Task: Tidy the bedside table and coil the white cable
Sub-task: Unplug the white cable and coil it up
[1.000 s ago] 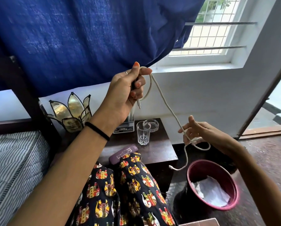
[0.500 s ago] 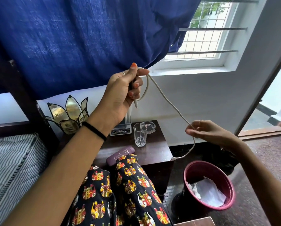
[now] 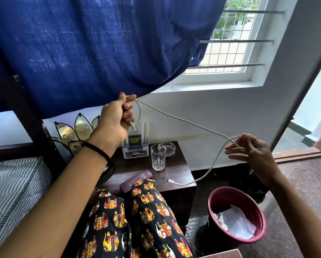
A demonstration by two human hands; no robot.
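- The left hand is raised in front of the blue curtain, fingers curled round one end of the white cable; a short loop and the plug tip hang below the fist.
- From that fist the cable runs slack down to the right hand, which is held out beside the table and pinches the cable where it bends into a small loop at the fingertips; the other fingers are spread loosely.
- Below the right hand the cable drops, and its free plug end lies on the front right part of the bedside table.
- The table is dark wood, standing against a white wall under a barred window, with a striped bed on its left and an open doorway to the right.
- On the table stand a cut drinking glass, a clear ashtray just behind it, and a white holder at the back with upright items in it that are too small to identify.
- A purple case lies at the front edge, partly under the person's patterned knee.
- A petal-shaped lamp sits at the back left.
- On the floor beside the table stands a maroon bin holding crumpled white paper.
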